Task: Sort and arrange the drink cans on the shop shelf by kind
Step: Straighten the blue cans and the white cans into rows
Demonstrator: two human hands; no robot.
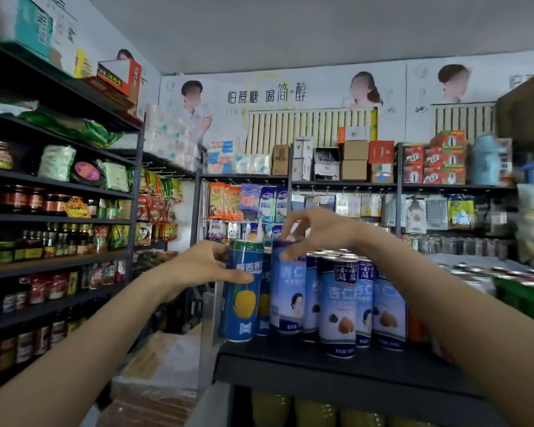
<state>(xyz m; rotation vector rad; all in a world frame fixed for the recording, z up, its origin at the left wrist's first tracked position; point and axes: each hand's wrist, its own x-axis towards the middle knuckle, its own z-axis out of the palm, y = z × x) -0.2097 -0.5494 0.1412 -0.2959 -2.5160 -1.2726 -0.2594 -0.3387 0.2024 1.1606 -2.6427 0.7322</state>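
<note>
Left hand (208, 266) grips blue can (242, 291); right hand (313, 231) pinches pale can (287, 291).

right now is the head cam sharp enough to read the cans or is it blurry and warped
Head view: the pale almond can in front is fairly sharp; the blue can in the left hand is softer; the right hand shows slight motion blur; the black shelf and frame edges bow from wide-angle distortion.
</note>
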